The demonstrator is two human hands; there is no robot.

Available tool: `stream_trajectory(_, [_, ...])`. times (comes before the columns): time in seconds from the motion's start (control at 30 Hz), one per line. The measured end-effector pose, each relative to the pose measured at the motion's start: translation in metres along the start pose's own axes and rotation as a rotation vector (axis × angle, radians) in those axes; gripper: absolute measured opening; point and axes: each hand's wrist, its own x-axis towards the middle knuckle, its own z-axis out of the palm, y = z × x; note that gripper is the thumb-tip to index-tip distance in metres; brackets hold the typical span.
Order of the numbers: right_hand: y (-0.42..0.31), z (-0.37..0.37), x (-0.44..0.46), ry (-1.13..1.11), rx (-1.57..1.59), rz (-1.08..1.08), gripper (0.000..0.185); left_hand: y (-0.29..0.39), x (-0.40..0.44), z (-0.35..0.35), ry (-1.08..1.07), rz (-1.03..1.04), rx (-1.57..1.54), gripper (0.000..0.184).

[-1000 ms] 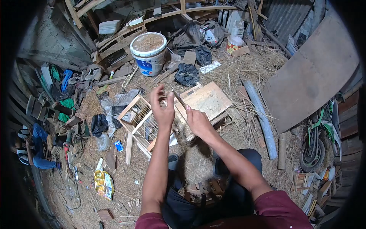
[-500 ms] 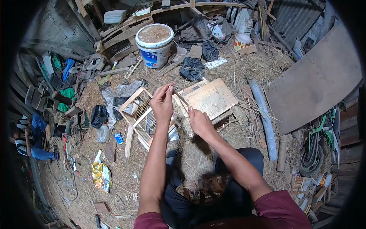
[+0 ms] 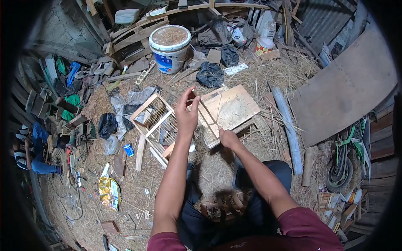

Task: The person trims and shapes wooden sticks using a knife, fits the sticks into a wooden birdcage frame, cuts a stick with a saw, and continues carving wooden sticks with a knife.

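My right hand (image 3: 228,137) is closed on the near end of a thin wooden strip (image 3: 208,113), thumb on top. The strip slants up and left over a pale wooden board (image 3: 236,106) towards my left hand (image 3: 187,113). There the thumb and forefinger are spread apart beside the strip's far end; whether they touch it is hard to see. Beneath the hands, the board lies on a low wooden block or stand. Left of my left hand sits a small wooden frame (image 3: 157,125) with thin parallel bars, tilted on the ground.
A white and blue bucket (image 3: 169,54) filled with shavings stands beyond. Black plastic bags (image 3: 210,75), a grey pole (image 3: 287,129) and a large brown sheet (image 3: 345,88) lie around. A gold wrapper (image 3: 109,192) is at left. Another person (image 3: 39,146) sits far left; a motorbike wheel (image 3: 339,173) shows right.
My left thumb and forefinger have parted from their pinch on the strip. My right hand has moved slightly right and nearer to me, with the strip.
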Motion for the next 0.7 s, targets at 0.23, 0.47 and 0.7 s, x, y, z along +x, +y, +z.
stream_trajectory(0.23, [-0.024, -0.057, -0.024, 0.042, 0.039, -0.118, 0.074, -0.016, 0.013, -0.007, 0.13, -0.176, -0.242, 0.027])
stream_trajectory(0.47, [-0.072, -0.137, -0.06, 0.507, 0.344, -0.329, 0.053, 0.0, 0.016, -0.043, 0.276, -0.328, -0.533, 0.03])
stream_trajectory(0.7, [-0.053, -0.124, -0.043, 0.454, 0.363, -0.397, 0.042, 0.003, 0.009, -0.065, 0.328, -0.395, -0.671, 0.031])
